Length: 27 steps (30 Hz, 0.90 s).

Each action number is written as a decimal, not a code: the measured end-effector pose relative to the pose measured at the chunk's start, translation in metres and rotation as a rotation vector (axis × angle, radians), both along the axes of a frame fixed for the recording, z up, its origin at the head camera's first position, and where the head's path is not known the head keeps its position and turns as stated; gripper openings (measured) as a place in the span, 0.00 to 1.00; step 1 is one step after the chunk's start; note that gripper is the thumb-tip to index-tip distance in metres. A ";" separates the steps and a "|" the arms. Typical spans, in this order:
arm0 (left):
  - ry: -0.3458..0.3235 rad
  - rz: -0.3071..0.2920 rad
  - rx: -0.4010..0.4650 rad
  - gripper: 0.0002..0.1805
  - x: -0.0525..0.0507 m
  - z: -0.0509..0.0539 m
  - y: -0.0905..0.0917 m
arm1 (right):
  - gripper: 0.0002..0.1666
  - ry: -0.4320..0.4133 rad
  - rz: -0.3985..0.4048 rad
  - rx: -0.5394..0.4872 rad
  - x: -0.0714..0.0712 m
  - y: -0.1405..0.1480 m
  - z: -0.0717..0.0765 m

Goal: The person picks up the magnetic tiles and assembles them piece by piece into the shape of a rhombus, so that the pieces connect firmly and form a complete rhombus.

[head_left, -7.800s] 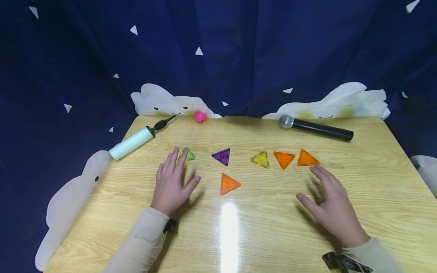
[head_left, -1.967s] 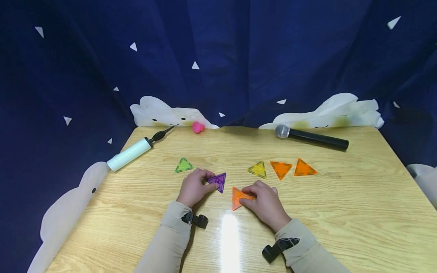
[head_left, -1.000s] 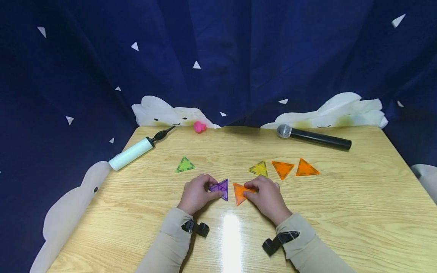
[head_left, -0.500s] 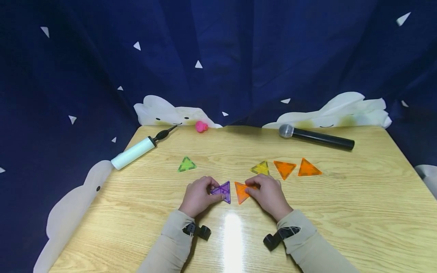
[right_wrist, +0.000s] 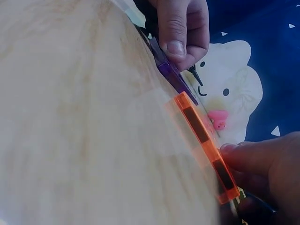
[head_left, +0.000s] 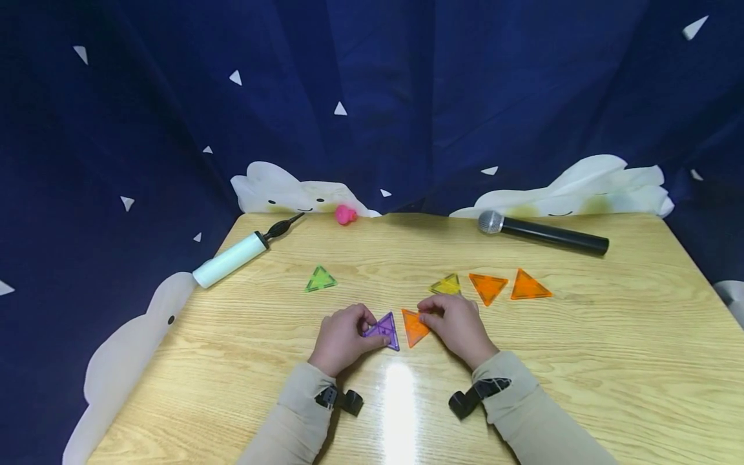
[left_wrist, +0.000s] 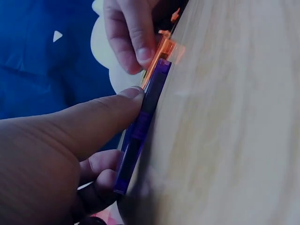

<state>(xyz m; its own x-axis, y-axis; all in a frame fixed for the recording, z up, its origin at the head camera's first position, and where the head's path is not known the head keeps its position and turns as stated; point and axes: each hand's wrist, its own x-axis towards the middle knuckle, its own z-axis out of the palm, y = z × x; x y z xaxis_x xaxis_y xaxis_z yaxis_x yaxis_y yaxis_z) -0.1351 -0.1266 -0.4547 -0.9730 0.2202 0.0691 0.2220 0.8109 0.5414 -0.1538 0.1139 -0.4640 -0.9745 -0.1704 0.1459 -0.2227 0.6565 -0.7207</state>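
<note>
In the head view, my left hand (head_left: pixel 345 339) pinches a see-through purple triangular magnetic tile (head_left: pixel 385 332) between thumb and fingers. Across from it, my right hand (head_left: pixel 459 328) pinches an orange triangular magnetic tile (head_left: pixel 414 328) the same way. A narrow gap separates the two tiles' facing edges. The left wrist view shows the purple tile (left_wrist: pixel 143 124) edge-on, the thumb on its upper face and fingers at its far side. Dark magnet strips show in the orange tile's edge (right_wrist: pixel 201 129) in the right wrist view. My right fingers hide part of the orange tile.
Behind the hands lie a green triangle (head_left: pixel 320 279), a yellow one (head_left: pixel 446 284) partly hidden by my right hand, and two orange triangles (head_left: pixel 488 287). A hand pump (head_left: pixel 232 259), a pink toy (head_left: pixel 345 214) and a microphone (head_left: pixel 549 235) lie farther back on the wooden table.
Earliest, both hands were apart and held nothing. Since then they took hold of the purple and orange tiles and brought them together at the middle; the gap has narrowed slightly in the last second.
</note>
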 end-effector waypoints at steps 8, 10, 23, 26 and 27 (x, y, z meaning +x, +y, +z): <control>-0.025 -0.006 -0.032 0.23 0.007 0.003 0.005 | 0.07 -0.023 0.002 -0.017 -0.004 -0.002 0.002; -0.022 -0.009 -0.040 0.23 0.008 0.003 0.006 | 0.07 -0.025 0.004 -0.014 -0.005 -0.003 0.002; -0.007 -0.034 -0.049 0.23 0.009 0.005 0.005 | 0.15 -0.017 -0.111 0.024 0.010 -0.001 0.007; -0.007 -0.041 -0.044 0.22 0.009 0.005 0.004 | 0.22 -0.025 -0.095 0.133 0.016 -0.002 0.007; -0.001 -0.044 -0.045 0.22 0.009 0.005 0.004 | 0.23 -0.020 -0.089 0.166 0.017 -0.002 0.006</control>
<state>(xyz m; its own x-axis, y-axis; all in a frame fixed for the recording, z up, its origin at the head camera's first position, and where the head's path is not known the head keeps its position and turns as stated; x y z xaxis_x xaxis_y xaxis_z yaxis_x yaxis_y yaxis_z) -0.1262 -0.1225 -0.4497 -0.9622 0.2661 0.0572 0.2579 0.8239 0.5047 -0.1370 0.1117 -0.4576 -0.9892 -0.1037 0.1038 -0.1455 0.7829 -0.6048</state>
